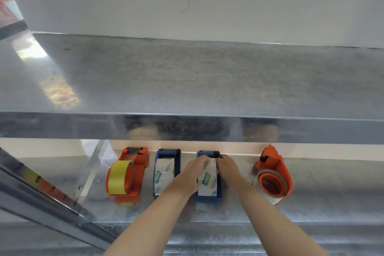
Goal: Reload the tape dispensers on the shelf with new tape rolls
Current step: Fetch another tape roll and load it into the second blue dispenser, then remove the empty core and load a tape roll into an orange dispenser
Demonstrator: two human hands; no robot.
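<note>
On the lower shelf [311, 199] an orange dispenser [133, 160] carries a yellow roll [119, 176]; next, a blue dispenser [169, 153] holds a printed white roll [164, 174], its near end hidden by a forearm; the left hand [190, 174] curls over the new tape roll [208, 183] seated in the second blue dispenser [207, 154]; the right hand [226, 164] curls beside it, its grip hidden; rightmost, another orange dispenser [274, 164] lies tilted.
</note>
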